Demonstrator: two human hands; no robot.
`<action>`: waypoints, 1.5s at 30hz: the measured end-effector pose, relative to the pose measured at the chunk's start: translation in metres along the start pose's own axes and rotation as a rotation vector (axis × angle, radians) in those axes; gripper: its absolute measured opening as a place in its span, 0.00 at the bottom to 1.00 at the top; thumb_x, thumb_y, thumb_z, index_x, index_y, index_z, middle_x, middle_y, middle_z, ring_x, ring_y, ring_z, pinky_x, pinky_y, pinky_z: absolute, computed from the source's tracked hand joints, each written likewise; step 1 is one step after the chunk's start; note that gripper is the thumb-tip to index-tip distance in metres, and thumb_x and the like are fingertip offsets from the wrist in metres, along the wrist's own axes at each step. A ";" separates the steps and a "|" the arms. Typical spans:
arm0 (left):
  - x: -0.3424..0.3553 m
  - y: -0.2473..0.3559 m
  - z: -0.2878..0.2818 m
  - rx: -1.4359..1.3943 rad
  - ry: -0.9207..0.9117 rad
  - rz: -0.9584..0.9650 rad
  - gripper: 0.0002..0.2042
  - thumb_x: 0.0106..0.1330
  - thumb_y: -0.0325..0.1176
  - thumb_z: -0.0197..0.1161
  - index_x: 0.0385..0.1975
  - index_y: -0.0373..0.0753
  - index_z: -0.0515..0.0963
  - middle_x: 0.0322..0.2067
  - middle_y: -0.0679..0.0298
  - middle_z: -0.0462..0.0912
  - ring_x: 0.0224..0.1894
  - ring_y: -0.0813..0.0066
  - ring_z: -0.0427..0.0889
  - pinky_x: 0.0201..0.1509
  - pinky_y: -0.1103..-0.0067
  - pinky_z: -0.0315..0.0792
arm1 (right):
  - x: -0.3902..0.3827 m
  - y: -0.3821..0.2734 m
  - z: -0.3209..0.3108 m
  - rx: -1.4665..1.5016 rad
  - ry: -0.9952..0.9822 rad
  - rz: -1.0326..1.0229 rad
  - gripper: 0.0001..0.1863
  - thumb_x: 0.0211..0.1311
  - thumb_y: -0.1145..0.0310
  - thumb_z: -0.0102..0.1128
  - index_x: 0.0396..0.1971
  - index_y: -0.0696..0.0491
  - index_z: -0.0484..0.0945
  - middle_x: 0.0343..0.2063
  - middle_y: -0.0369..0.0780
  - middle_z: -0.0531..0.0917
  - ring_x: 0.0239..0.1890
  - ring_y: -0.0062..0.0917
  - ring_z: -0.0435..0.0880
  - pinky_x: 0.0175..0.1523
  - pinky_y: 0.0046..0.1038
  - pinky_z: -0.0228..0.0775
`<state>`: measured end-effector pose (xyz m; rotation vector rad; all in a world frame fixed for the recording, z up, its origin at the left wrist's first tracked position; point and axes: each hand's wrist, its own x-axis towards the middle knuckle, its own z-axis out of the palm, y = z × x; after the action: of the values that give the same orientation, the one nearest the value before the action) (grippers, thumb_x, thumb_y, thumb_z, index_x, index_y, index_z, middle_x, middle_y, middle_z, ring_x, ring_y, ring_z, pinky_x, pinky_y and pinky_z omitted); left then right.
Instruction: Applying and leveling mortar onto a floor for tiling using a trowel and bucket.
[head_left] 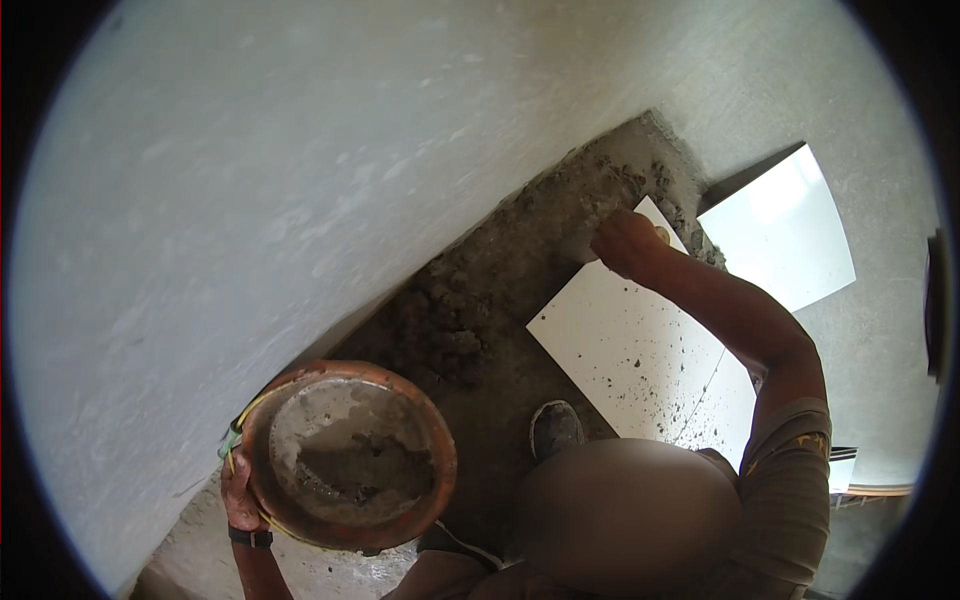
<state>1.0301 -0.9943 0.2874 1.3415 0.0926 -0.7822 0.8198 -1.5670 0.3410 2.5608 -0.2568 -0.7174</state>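
Grey wet mortar bed (520, 270) beside the glossy white square floor tile (640, 360) needs even levelling: right hand (625, 240) is closed on a barely visible trowel, left hand (238, 495) grips the round orange mortar pan (350, 455).

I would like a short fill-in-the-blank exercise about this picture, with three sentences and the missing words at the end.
1. The left hand holds the rim of a round orange ____ with grey mortar inside.
2. The right hand reaches to the mortar bed beside a ____ floor tile.
3. A dark band sits on the ____ wrist.

Missing words: pan; white; left
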 end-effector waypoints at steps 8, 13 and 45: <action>-0.001 -0.002 -0.008 0.000 0.013 -0.014 0.22 0.62 0.46 0.66 0.49 0.37 0.76 0.44 0.62 0.81 0.45 0.69 0.80 0.52 0.73 0.74 | -0.028 -0.064 -0.049 0.174 -0.182 -0.150 0.07 0.51 0.70 0.61 0.31 0.49 0.84 0.31 0.41 0.85 0.39 0.35 0.85 0.43 0.34 0.78; -0.005 -0.003 -0.014 0.000 0.017 -0.039 0.22 0.62 0.45 0.66 0.50 0.36 0.75 0.45 0.62 0.81 0.46 0.69 0.80 0.52 0.73 0.73 | -0.033 -0.042 -0.041 0.345 0.015 0.019 0.07 0.49 0.68 0.63 0.30 0.48 0.82 0.36 0.40 0.84 0.43 0.35 0.83 0.45 0.37 0.78; 0.001 -0.010 -0.026 0.005 0.003 -0.018 0.23 0.64 0.43 0.63 0.54 0.37 0.73 0.51 0.60 0.78 0.51 0.66 0.78 0.58 0.69 0.71 | 0.012 0.085 0.070 -0.373 -0.046 0.002 0.05 0.45 0.72 0.62 0.16 0.48 0.85 0.21 0.36 0.85 0.30 0.28 0.86 0.34 0.27 0.76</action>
<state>1.0352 -0.9715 0.2712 1.3481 0.1055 -0.7964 0.7881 -1.6714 0.3243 2.1922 -0.1260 -0.7464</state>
